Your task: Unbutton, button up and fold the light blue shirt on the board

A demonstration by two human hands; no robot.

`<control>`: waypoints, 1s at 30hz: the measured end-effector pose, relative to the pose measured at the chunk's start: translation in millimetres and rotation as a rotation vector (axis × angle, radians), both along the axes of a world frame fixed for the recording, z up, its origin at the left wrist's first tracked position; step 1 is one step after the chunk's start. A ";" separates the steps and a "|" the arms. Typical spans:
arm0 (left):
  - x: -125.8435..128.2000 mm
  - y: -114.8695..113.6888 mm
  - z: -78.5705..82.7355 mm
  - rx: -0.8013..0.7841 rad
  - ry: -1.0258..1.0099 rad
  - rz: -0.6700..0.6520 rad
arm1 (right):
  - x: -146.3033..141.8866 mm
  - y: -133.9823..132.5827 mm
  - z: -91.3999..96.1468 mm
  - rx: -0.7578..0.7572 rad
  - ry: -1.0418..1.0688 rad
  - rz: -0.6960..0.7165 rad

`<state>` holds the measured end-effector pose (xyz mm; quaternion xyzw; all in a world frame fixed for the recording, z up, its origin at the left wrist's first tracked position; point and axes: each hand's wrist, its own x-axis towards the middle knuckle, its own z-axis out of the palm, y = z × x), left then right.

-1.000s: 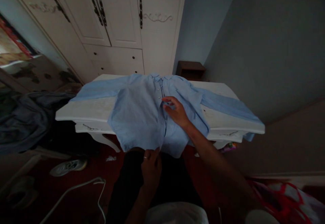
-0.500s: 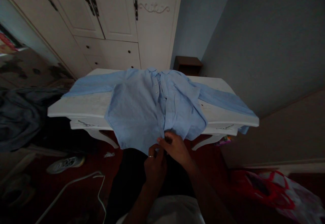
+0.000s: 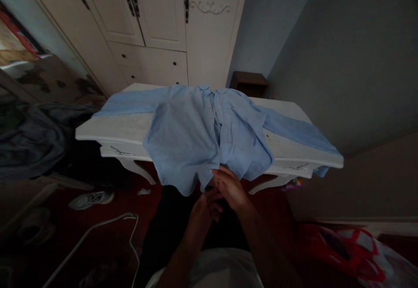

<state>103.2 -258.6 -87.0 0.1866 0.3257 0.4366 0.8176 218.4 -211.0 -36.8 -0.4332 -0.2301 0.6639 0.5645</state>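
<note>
A light blue button-up shirt lies spread front side up on a white table, its sleeves stretched out to both sides. The front is partly open, with small buttons showing along one edge. Its lower hem hangs past the table's near edge. My right hand pinches the front edge close to the hem, thumb on top. Just below and to the left, my left hand has its fingers curled at the shirt's bottom corner and appears to grip it. Some of its fingertips are in shadow.
A white wardrobe stands behind the table, with a small brown box-like stand beside it. Dark clothes are heaped at left. On the red floor lie a shoe, a white cable and a red-and-white bag.
The view has shifted, so the table sits slightly further right. My hands have moved a little apart at the hem, and the shirt's lower front edge is now lifted and folded between them.
</note>
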 end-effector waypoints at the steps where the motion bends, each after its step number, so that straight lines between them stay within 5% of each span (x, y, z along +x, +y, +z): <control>1: 1.5 4.9 2.3 -0.064 -0.099 -0.009 | 0.2 -0.3 -0.8 0.011 -0.025 -0.006; 5: 4.5 23.1 13.8 -0.245 -0.399 0.046 | 3.6 -1.7 -2.7 0.051 -0.106 -0.076; 10: 11.4 39.3 21.3 -0.249 -0.541 0.162 | 4.9 -6.1 -8.8 0.072 -0.194 -0.036; 15: 17.2 43.9 13.9 -0.296 -0.450 0.213 | 5.1 -12.4 -20.9 0.130 -0.380 -0.159; 21: 6.5 51.1 6.5 -0.270 -0.321 0.313 | 9.6 -17.4 -39.0 0.162 -0.839 -0.433; 30: 11.7 52.1 7.9 -0.188 -0.280 0.206 | -0.8 1.4 -37.0 0.003 -1.300 -0.288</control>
